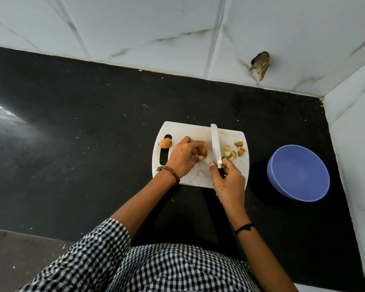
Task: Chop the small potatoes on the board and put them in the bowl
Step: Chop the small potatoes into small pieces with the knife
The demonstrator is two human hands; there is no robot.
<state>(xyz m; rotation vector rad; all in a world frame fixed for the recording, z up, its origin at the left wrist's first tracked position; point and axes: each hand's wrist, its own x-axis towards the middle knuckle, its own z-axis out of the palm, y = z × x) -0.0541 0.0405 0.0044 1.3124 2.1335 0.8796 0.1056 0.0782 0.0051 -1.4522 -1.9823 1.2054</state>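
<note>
Potato [203, 151] in left hand [182, 158], right hand [228, 180] w/ knife [216, 147] beside it.

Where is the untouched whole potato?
In the head view, the whole potato sits at the left end of the cutting board, by its handle slot, left of the left hand.

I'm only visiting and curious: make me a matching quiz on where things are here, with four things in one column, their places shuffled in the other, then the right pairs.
Things:
1 knife
2 bowl
3 potato pieces
4 loose potato

Places:
A by the board's slot
B in the right hand
C on the counter, right of the board
D on the board, right of the blade

Pairs: 1-B, 2-C, 3-D, 4-A
</note>
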